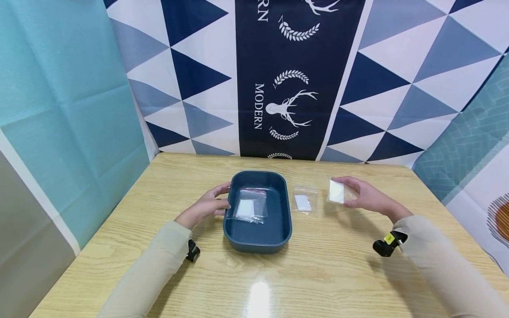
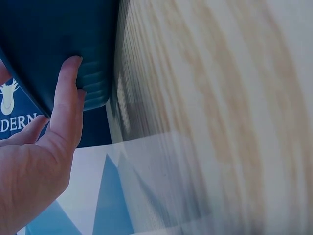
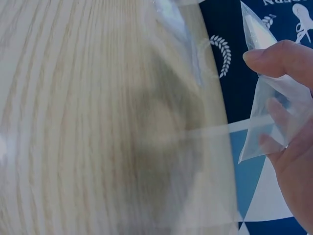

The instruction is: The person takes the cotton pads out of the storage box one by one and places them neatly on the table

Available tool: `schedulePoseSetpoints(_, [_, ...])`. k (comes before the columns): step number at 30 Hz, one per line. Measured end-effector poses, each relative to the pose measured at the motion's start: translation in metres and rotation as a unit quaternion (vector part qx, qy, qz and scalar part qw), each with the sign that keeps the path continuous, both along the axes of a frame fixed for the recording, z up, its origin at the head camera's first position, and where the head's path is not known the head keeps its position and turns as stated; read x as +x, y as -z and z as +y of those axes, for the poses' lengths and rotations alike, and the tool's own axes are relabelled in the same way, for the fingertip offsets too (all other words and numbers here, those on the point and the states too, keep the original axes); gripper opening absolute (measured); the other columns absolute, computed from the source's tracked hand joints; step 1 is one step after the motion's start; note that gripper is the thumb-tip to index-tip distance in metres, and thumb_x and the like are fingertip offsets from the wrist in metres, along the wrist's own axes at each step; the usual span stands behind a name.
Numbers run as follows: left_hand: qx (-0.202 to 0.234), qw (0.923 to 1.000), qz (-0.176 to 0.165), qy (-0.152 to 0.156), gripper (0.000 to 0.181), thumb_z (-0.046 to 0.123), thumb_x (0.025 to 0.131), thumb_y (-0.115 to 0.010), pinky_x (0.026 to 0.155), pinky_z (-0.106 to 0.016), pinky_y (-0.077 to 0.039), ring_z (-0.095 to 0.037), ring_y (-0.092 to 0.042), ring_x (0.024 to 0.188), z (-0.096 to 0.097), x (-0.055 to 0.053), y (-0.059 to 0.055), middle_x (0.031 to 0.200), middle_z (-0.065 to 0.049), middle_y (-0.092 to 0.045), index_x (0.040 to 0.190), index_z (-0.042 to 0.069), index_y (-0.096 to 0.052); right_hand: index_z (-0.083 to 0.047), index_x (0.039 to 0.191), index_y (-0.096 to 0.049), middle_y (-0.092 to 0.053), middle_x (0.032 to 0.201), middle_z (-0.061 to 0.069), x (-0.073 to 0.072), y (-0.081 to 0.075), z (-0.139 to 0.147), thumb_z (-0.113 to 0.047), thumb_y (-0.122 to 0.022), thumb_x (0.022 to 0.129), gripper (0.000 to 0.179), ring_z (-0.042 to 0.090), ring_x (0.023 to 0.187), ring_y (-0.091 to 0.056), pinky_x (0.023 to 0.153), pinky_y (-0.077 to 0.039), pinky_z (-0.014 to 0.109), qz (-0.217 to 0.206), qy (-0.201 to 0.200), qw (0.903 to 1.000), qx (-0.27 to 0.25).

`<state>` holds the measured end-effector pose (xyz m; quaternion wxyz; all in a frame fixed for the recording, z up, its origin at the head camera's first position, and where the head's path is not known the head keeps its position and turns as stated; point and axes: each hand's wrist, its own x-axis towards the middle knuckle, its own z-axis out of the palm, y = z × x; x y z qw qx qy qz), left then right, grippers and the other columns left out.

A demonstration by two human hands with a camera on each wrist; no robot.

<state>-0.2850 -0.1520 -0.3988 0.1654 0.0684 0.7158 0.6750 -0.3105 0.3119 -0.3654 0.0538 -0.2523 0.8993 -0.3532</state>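
Note:
A dark blue rectangular bin (image 1: 257, 248) stands on the table with several small clear zip bags (image 1: 249, 207) inside, at least one with a white piece in it. My left hand (image 1: 207, 204) touches the bin's left side, its fingers extended along the outer wall (image 2: 90, 73). To the right of the bin, my right hand (image 1: 366, 196) pinches a clear zip bag (image 1: 336, 192) with a white insert, between thumb and fingers, above the table. In the right wrist view the thumb (image 3: 279, 58) lies across this bag (image 3: 259, 107).
Between the bin and my right hand, another clear zip bag (image 1: 304, 203) with a white piece lies flat on the wooden table (image 1: 318, 274). A patterned cloth (image 1: 286, 88) hangs behind the table's far edge. Teal cloth (image 1: 71, 110) hangs at the left.

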Motion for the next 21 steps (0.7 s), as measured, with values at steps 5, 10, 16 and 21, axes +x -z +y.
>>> schedulePoseSetpoints(5, [-0.001,1.0000,0.000,0.002,0.073,-0.006,0.082,-0.053,0.084,-0.038,-0.051,-0.029,-0.053,0.107,0.000,-0.001,0.002,0.143,-0.011,-0.030,0.147,0.018,-0.029,-0.009,0.140,-0.040,-0.033,0.145,0.016,-0.004,0.010,0.005,-0.010,-0.074,0.077,0.072,0.027,0.122,-0.034,0.086,-0.034,0.016,-0.017,0.001,0.9998,-0.010])
schedulePoseSetpoints(10, [-0.001,1.0000,0.001,0.004,0.073,-0.006,0.082,-0.053,0.085,-0.039,-0.050,-0.029,-0.054,0.105,0.000,-0.002,0.002,0.143,-0.012,-0.030,0.147,0.018,-0.029,-0.008,0.140,-0.039,-0.032,0.146,0.016,-0.008,0.017,0.008,-0.009,-0.075,0.077,0.072,0.033,0.133,-0.024,0.089,-0.027,0.005,-0.024,-0.008,0.9995,-0.020])
schedulePoseSetpoints(16, [-0.006,0.9999,0.005,0.006,0.073,-0.005,0.082,-0.053,0.085,-0.039,-0.050,-0.030,-0.053,0.106,-0.001,-0.001,0.000,0.144,-0.012,-0.029,0.147,0.017,-0.028,-0.008,0.139,-0.040,-0.030,0.146,0.017,-0.010,0.021,0.010,-0.010,-0.075,0.076,0.072,0.036,0.133,-0.022,0.105,-0.025,0.040,-0.034,-0.010,0.9993,-0.015])
schedulePoseSetpoints(21, [-0.007,1.0000,0.005,0.002,0.074,-0.005,0.082,-0.054,0.083,-0.038,-0.051,-0.031,-0.054,0.107,0.000,0.000,-0.001,0.143,-0.013,-0.030,0.147,0.017,-0.028,-0.006,0.139,-0.039,-0.028,0.147,0.019,-0.012,0.024,0.013,-0.014,-0.079,0.072,0.079,0.043,0.132,-0.019,0.099,-0.018,0.067,-0.031,-0.020,0.9993,-0.003])
